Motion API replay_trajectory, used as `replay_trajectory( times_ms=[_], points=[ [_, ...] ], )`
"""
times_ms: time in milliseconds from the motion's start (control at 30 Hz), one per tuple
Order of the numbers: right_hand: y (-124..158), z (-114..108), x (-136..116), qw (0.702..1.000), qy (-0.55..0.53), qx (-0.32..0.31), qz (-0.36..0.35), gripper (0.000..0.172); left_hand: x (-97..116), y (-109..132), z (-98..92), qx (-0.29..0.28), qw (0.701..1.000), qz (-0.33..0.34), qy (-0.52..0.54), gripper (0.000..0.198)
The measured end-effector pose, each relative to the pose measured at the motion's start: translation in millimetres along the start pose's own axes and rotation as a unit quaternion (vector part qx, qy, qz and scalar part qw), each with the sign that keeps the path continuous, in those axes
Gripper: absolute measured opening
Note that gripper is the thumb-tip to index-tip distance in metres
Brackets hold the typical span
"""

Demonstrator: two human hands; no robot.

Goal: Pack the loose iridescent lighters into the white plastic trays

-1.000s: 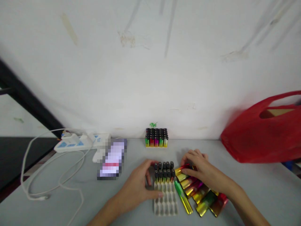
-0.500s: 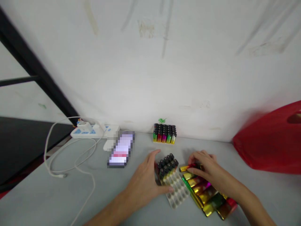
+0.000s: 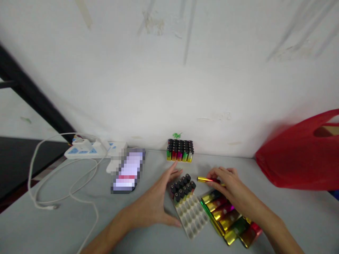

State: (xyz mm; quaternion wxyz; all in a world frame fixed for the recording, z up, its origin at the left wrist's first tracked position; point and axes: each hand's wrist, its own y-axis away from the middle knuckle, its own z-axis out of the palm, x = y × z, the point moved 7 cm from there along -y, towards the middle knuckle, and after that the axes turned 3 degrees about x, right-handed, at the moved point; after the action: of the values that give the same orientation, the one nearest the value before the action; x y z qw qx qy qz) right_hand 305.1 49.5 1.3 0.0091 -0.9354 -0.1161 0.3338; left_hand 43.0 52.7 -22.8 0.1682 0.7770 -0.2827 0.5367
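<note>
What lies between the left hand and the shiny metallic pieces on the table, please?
In the head view, a white tray with black-topped cylinders at one end lies between the left hand and the shiny metallic pieces.

Left hand spread wide, right hand in a pinch, both forearms angled inward

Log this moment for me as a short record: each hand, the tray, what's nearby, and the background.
Left hand: open, curved beside the white tray; contact unclear
Right hand: pinching a shiny gold-and-red piece
Tray position: turned at an angle on the gray table
Tray contents: black-topped pieces upright in the two far rows
Right of tray: shiny multicolored pieces, lying down
By the wall: second black-topped block
Far left: power strip, white cable, pixelated phone
Far right: red bag
</note>
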Motion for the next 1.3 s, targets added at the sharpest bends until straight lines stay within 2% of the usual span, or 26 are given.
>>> replay_trajectory(
  times_ms=[167, 267, 400, 500, 600, 733, 900, 1000, 1133, 1300],
  points=[
    [0, -11, -15, 0.995, -0.071, 0.064, -0.011, 0.022, 7, 3, 4.1, -0.034, 0.999, -0.022, -0.011, 0.140],
    [-1, -14, -21, 0.989, -0.118, 0.092, -0.011, 0.026, 7, 4, 4.9, -0.031, 0.999, -0.029, -0.017, 0.142],
    [-3, -12, -20, 0.986, -0.129, 0.109, -0.006, 0.035, -1, 3, 6.0, -0.021, 0.999, -0.036, -0.001, 0.148],
    [-4, -8, -18, 0.984, -0.132, 0.119, -0.006, 0.038, -1, 1, 6.4, -0.027, 1.000, -0.011, 0.011, 0.151],
    [-3, -3, -16, 0.979, -0.159, 0.126, 0.011, 0.040, 4, 0, 3.1, -0.027, 0.999, 0.013, -0.020, 0.154],
    [0, 4, -15, 0.976, -0.186, 0.108, 0.043, 0.038, 11, 1, -5.8, -0.001, 0.996, 0.006, -0.093, 0.157],
    [0, 4, -25, 0.989, -0.105, 0.098, 0.017, 0.033, 20, 2, -10.3, 0.035, 0.990, 0.010, -0.136, 0.158],
    [0, 4, -26, 0.985, -0.138, 0.104, 0.025, 0.035, 17, 2, -10.2, 0.069, 0.988, 0.009, -0.140, 0.159],
    [2, 11, -25, 0.954, -0.273, 0.104, 0.061, 0.038, 11, 1, -7.7, 0.112, 0.980, -0.001, -0.166, 0.155],
    [2, 36, -26, 0.861, -0.494, 0.031, 0.115, 0.036, 8, 1, -6.3, 0.108, 0.985, -0.012, -0.134, 0.151]
  ],
)
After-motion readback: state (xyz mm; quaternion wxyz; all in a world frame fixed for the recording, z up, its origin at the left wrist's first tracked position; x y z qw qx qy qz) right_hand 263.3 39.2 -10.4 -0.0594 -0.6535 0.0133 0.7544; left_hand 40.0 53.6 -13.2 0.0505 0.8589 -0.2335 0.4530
